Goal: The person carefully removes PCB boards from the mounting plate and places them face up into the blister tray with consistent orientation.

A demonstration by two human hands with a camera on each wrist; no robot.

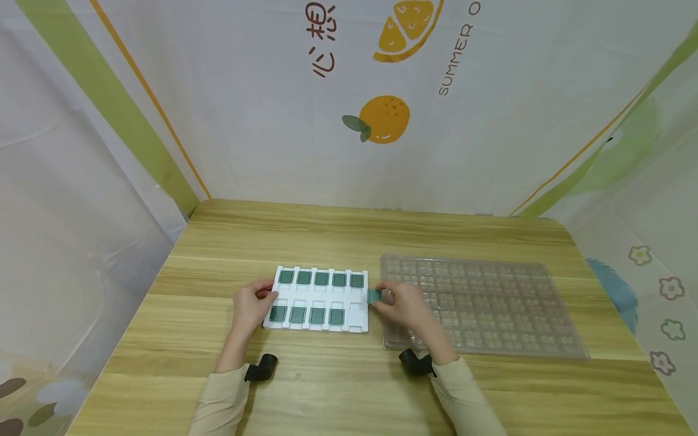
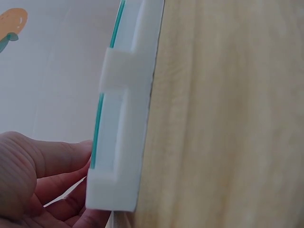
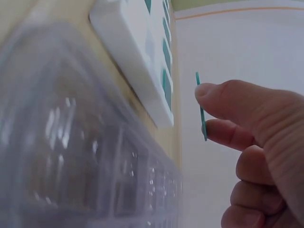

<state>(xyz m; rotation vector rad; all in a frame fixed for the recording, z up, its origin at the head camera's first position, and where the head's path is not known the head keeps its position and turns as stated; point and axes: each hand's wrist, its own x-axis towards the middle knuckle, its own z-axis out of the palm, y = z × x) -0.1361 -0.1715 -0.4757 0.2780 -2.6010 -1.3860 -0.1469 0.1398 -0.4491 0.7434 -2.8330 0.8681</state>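
A white tray (image 1: pixel 313 297) lies on the table, with two rows of pockets. Small green circuit boards (image 1: pixel 317 315) sit in several of these, and the near right pocket (image 1: pixel 357 315) shows bare white. My left hand (image 1: pixel 252 306) grips the tray's left end, thumb at the edge and fingers curled beside it in the left wrist view. Between thumb and index finger, my right hand (image 1: pixel 406 306) pinches another green circuit board (image 3: pixel 201 109). This board is seen edge-on in the right wrist view, raised above the tray's right end. The other right fingers are curled into the palm.
To the right lies a large clear plastic tray (image 1: pixel 491 306) with many small compartments, its left edge beneath my right hand. The wooden table (image 1: pixel 327 387) ends at a printed white curtain (image 1: pixel 272 133) behind. Black wrist mounts (image 1: pixel 417 363) sit at both sleeves.
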